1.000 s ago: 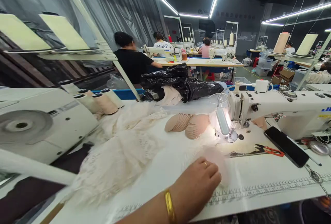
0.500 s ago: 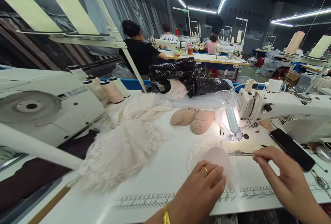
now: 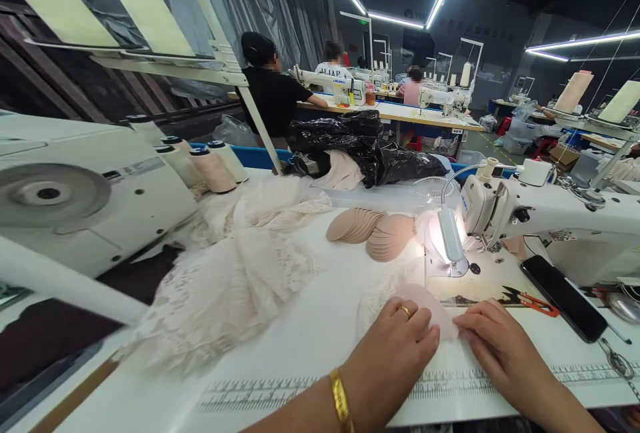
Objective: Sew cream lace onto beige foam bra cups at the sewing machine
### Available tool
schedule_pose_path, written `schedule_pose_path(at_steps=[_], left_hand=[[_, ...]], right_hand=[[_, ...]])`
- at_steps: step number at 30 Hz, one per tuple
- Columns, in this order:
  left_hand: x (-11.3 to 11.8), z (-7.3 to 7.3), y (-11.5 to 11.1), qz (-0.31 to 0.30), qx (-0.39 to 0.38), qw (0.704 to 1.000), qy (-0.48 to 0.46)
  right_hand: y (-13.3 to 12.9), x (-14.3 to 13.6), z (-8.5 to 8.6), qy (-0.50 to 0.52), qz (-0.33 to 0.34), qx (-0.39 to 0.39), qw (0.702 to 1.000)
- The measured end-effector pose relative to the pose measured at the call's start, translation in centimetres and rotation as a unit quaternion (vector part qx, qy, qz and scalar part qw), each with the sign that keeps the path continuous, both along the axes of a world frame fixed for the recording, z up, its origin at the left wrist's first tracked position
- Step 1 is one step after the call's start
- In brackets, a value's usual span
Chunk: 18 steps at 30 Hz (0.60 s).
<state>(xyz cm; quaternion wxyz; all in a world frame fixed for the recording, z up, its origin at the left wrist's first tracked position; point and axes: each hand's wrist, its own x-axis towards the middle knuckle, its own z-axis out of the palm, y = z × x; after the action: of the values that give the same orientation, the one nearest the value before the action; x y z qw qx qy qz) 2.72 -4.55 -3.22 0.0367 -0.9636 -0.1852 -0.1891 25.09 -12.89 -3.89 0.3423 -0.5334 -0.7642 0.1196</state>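
A pale pink bra pad (image 3: 427, 301) lies on white lace fabric (image 3: 373, 300) at the front of the table. My left hand (image 3: 393, 360), with a ring and a gold bangle, has its curled fingers closed on the pad's near left part and partly hides it. At the pad's right edge, the thumb and fingers of my right hand (image 3: 503, 353) are pinched together on the rim. Just behind are two fanned stacks of beige pads, a left stack (image 3: 353, 225) and a right stack (image 3: 391, 238), beside the lit sewing machine (image 3: 480, 210).
Orange-handled thread snips (image 3: 533, 301) and a black phone (image 3: 564, 298) lie right of my hands. Heaped cream lace (image 3: 240, 286) covers the table's left part. Thread cones (image 3: 213, 170) and a black plastic bag (image 3: 370, 150) stand behind. Co-workers sit farther back.
My right hand has moved left from beside the snips to the pad's right edge, uncovering the orange handles. My left hand stays on the pad. The view has shifted slightly.
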Motion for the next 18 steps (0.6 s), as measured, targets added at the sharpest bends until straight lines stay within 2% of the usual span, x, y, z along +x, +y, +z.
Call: schedule_pose_path(at_steps=[5, 9, 11, 13, 16, 18], left_hand=[[0.2, 0.5, 0.1, -0.011, -0.022, 1.0, -0.008], [-0.8, 2.4, 1.3, -0.008, -0.068, 0.99, -0.119], [-1.4, 3.2, 2.8, 0.017, -0.086, 0.982, -0.164], [-1.9, 3.3, 4.9, 0.038, -0.112, 0.978, -0.174], [-2.1, 2.5, 7.8, 0.034, -0.164, 0.979, -0.119], [-1.7, 1.7, 8.8, 0.026, -0.196, 0.978, -0.065]], right_hand=[[0.0, -0.4, -0.2, -0.018, 0.0, 0.014, 1.0], [-0.2, 0.8, -0.5, -0.046, -0.015, 0.032, 0.998], [-0.3, 2.8, -0.8, -0.091, -0.066, 0.067, 0.991], [-0.4, 5.5, -1.4, -0.153, -0.153, 0.109, 0.97], [-0.7, 9.2, -2.3, -0.241, -0.253, 0.124, 0.929], [-0.8, 10.6, -2.9, -0.26, -0.262, 0.117, 0.922]])
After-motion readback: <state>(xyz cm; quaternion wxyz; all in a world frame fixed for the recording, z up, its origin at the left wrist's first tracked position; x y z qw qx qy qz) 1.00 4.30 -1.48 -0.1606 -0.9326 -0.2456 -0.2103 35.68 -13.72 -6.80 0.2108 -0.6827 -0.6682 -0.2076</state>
